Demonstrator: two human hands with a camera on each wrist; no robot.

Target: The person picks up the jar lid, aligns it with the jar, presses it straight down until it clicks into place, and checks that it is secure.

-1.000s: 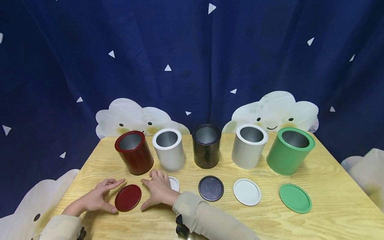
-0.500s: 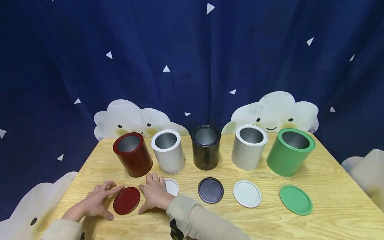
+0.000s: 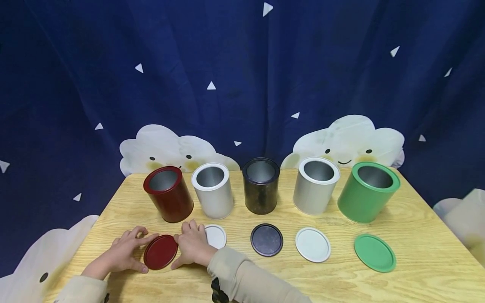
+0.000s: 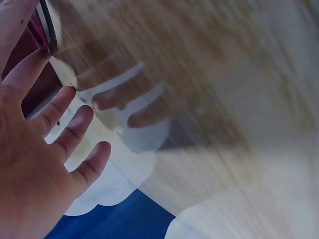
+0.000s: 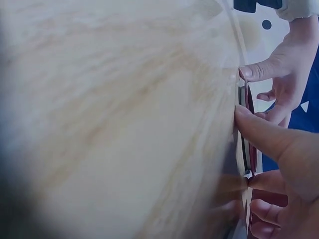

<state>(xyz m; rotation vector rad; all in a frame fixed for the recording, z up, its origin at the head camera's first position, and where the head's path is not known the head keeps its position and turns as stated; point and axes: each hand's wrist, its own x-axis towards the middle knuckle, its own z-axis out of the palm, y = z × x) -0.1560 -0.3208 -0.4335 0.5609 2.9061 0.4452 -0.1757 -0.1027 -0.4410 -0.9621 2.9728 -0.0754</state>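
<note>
A dark red round lid (image 3: 161, 252) lies flat on the wooden table (image 3: 265, 275) between the two hands. At its left edge is my left hand (image 3: 123, 253), index fingertip touching the rim and thumb spread low beside it. My right hand (image 3: 193, 245) meets the opposite edge with its index fingertip, its thumb on the table near the lower right. The left wrist view shows the left fingers (image 4: 82, 119) extended over the table. Seen edge-on in the right wrist view, the lid (image 5: 252, 144) has fingertips of both hands along it. Behind it stands the matching red can (image 3: 172, 200), uncovered.
Along the back stand a small white can (image 3: 216, 200), a black can (image 3: 260, 195), a larger white can (image 3: 311, 195) and a green can (image 3: 360, 202). Lids lie in front: white (image 3: 217, 237), black (image 3: 267, 240), larger white (image 3: 313, 245), green (image 3: 375, 253). A blue curtain (image 3: 242, 84) hangs behind.
The right hand has moved left, off the small white lid and up to the red lid's right edge. The left hand's index finger has come to the lid's left rim.
</note>
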